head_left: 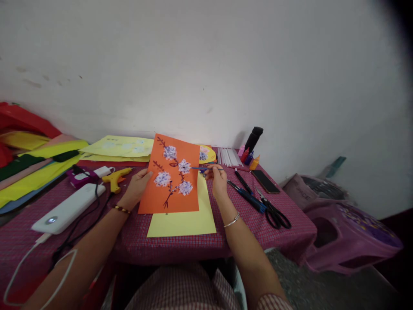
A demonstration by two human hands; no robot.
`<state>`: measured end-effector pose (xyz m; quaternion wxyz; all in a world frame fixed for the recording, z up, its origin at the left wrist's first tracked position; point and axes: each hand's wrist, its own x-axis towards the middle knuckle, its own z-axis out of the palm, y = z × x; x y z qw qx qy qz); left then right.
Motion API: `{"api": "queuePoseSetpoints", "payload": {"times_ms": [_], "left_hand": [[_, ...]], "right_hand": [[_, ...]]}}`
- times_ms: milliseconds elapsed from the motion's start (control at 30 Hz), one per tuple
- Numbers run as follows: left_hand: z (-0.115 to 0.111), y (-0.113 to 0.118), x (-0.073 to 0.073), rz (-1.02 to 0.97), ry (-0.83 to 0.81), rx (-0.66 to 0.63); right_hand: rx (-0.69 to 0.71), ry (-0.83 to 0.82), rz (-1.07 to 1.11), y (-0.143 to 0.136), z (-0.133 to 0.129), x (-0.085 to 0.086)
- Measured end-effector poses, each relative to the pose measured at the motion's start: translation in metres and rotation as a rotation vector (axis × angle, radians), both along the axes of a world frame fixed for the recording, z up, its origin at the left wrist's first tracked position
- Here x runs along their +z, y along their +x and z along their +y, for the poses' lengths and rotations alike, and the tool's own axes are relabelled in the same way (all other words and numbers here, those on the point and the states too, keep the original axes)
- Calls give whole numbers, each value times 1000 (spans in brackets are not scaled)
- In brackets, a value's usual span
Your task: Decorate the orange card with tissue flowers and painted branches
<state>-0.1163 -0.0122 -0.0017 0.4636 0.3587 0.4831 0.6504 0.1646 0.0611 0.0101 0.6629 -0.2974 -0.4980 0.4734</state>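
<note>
My left hand (139, 185) grips the left edge of an orange sheet (150, 200), held raised and tilted toward me. White and purple flowers on dark painted branches cover the sheet. Between the closed fingers of my right hand (217, 176) is a thin paintbrush (201, 168); its tip is at the flower right of the sheet's middle. Whether the tip touches the paper is too small to tell. Under the orange sheet, a yellow sheet (180, 224) lies on the tablecloth, partly covered.
On the left are a white power bank (69, 209), cables and a yellow glue gun (115, 178). To the right lie a blue cutter (248, 199), black scissors (272, 211) and a phone (265, 181). Small paint bottles (254, 162) and glue sticks (228, 157) are behind.
</note>
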Motion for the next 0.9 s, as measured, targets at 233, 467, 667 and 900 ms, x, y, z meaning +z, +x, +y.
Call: {"api": "queuePoseSetpoints", "payload": {"times_ms": [233,467,667,900], "left_hand": [[3,-2,-4,18,8,3],[3,-3,-5,22,24,-16],[4,-5,-7,3,15,-23],[5,-6,-6,-30,0,-7]], "right_hand": [[25,13,-112,0,2,-5],[-21,9,-10,2,3,-3],[30,19,-87,-1,1,-4],[27,15,-6,0,-2,0]]}}
